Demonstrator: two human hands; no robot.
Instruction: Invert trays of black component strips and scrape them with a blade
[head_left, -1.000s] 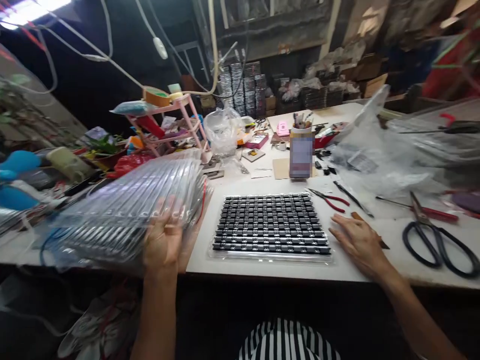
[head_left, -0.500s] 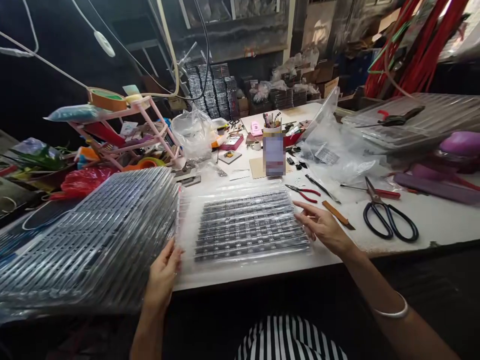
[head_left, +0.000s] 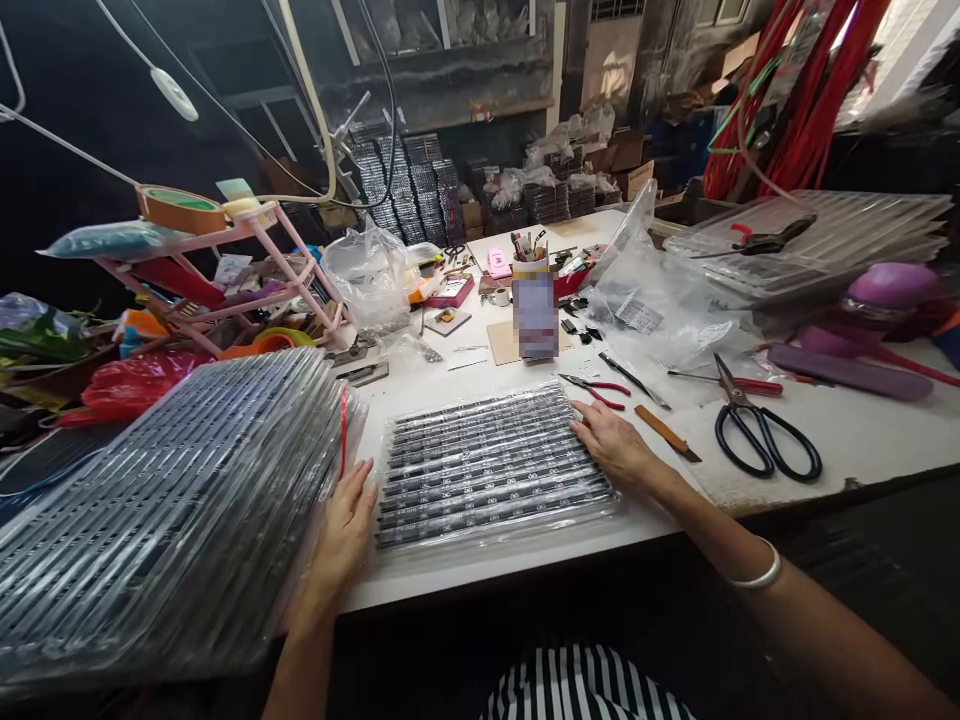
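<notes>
White table (head_left: 870, 430) spreads around both hands, its near edge running just below them. The biggest thing on it is the tall stack of clear plastic trays with dark strips (head_left: 172, 500), directly left of the left hand (head_left: 349, 515). Beyond that hand, past the stack, stands a pink rack (head_left: 291, 258) loaded with odds and ends. A crumpled clear plastic bag (head_left: 652, 305) lies well beyond the right hand (head_left: 613, 442).

Between the two hands, flat on the table, is a single clear plastic tray holding rows of black pieces (head_left: 491, 460), with clear plastic over them. The left hand is unclenched, fingers together at the tray's left edge; whether they touch it cannot be told. The right hand is loosely open, its fingers against the tray's right edge.

Right of the right hand lie large black-handled scissors (head_left: 741, 402), blades pointing away from the person. Nearer to that hand is a brown-handled blade (head_left: 664, 430). Just beyond its fingers are red-handled pliers (head_left: 609, 387). A thin red strip (head_left: 343, 430) shows at the stack's side, just beyond the left fingertips. The smallest is a silver bangle (head_left: 766, 565) on the right forearm.
</notes>
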